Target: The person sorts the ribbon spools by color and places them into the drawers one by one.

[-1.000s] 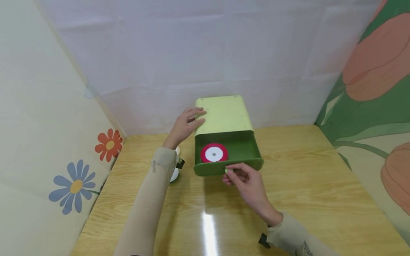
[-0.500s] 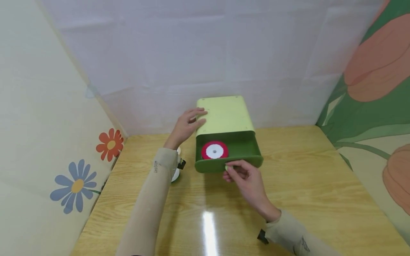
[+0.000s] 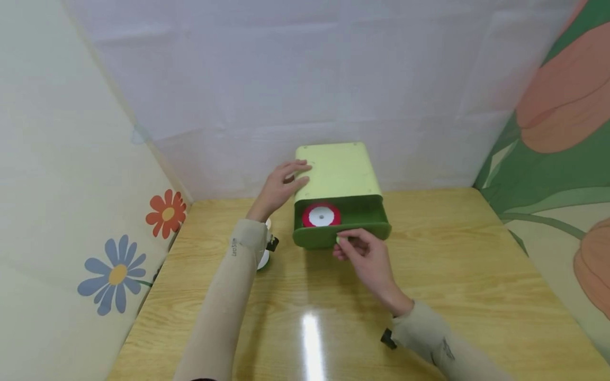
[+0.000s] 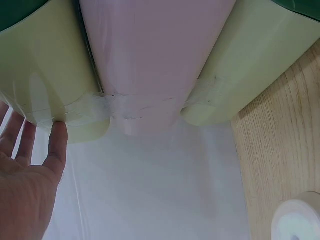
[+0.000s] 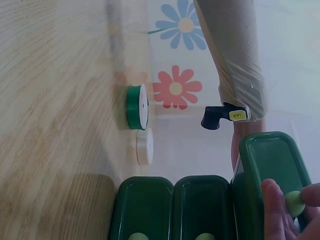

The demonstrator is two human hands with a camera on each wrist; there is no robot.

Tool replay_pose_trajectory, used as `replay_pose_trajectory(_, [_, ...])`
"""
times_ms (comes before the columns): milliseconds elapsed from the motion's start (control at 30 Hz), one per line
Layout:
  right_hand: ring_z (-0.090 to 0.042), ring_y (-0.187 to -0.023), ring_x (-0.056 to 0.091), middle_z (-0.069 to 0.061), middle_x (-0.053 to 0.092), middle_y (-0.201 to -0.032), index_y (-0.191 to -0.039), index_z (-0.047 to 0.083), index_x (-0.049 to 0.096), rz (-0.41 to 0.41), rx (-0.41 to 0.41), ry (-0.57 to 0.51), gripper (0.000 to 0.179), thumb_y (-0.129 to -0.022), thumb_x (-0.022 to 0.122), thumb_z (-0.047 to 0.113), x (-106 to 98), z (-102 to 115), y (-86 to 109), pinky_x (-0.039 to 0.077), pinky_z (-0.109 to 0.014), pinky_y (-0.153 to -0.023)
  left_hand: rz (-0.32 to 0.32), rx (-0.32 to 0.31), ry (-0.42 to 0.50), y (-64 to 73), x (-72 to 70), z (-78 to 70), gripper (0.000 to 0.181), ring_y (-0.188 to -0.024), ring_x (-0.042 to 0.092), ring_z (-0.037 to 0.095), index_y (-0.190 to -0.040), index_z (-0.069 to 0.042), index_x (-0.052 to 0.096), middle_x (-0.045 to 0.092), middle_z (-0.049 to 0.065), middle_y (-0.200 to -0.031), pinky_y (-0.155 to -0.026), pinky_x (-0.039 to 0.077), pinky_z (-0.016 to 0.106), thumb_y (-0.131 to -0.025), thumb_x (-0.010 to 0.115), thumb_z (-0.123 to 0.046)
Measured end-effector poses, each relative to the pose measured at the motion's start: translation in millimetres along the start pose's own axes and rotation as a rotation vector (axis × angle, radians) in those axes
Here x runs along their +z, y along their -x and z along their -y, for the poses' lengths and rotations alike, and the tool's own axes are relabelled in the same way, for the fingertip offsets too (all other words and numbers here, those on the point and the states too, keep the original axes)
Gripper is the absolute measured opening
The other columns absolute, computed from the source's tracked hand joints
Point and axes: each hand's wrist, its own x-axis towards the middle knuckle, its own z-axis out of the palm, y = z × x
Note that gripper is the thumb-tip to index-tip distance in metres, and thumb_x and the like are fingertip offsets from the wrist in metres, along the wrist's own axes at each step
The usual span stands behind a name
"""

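A pale green drawer unit (image 3: 339,170) stands against the back wall, its dark green top drawer (image 3: 312,239) partly out. Inside that drawer, at the left, lies a spool of red ribbon (image 3: 321,216) with a white centre. My right hand (image 3: 369,262) pinches the small light green knob (image 5: 294,203) on the drawer front between thumb and finger. At the unit's left side, my left hand (image 3: 281,188) rests with fingers extended over the top edge. The left wrist view shows its fingertips (image 4: 59,134) against the pale green casing.
A green ribbon spool (image 5: 134,107) and a white spool (image 5: 145,146) stand on the wooden table (image 3: 452,296) left of the unit. Below the top drawer are two closed dark green drawers (image 5: 142,205) with knobs. A pink casing (image 4: 155,60) sits between the green ones, joined with clear tape.
The top drawer has slid partway back into the unit, carrying the red ribbon spool, as my right hand moved forward with the knob. My left hand stays on the casing.
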Motion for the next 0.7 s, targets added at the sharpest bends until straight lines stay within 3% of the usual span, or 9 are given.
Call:
replay_pose_trajectory(300, [-0.02, -0.082, 0.076, -0.028, 0.074, -0.1, -0.116, -0.004, 0.068, -0.022, 0.015, -0.012, 0.019, -0.1, 0.066, 0.004, -1, -4, -11.7, 0.066, -0.035, -0.078, 0.026, -0.001, -0.003, 1.2, 4.1, -0.7, 0.041, -0.146, 0.042, 0.018, -0.139, -0.024, 0.066, 0.051, -0.006, -0.155, -0.122, 0.04, 0.048, -0.102, 0.066, -0.042])
replay_pose_trajectory(533, [-0.023, -0.083, 0.076, -0.026, 0.074, -0.101, -0.117, -0.003, 0.068, -0.026, -0.005, -0.008, 0.019, -0.1, 0.067, 0.007, -1, -7, -23.3, 0.066, -0.036, -0.079, 0.013, 0.003, 0.003, 0.1, 4.1, -2.4, 0.039, -0.146, 0.042, 0.02, -0.138, -0.022, 0.067, 0.051, -0.004, -0.155, -0.122, 0.04, 0.049, -0.102, 0.067, -0.037])
replay_pose_trajectory(700, [-0.026, -0.084, 0.076, -0.025, 0.074, -0.101, -0.117, -0.001, 0.068, -0.028, -0.001, 0.0, 0.019, -0.1, 0.067, 0.008, 0, -10, -31.3, 0.066, -0.045, -0.081, 0.014, -0.009, 0.001, 0.2, 2.6, -0.2, 0.04, -0.147, 0.042, 0.018, -0.139, -0.024, 0.066, 0.05, -0.006, -0.156, -0.122, 0.04, 0.048, -0.102, 0.066, -0.04])
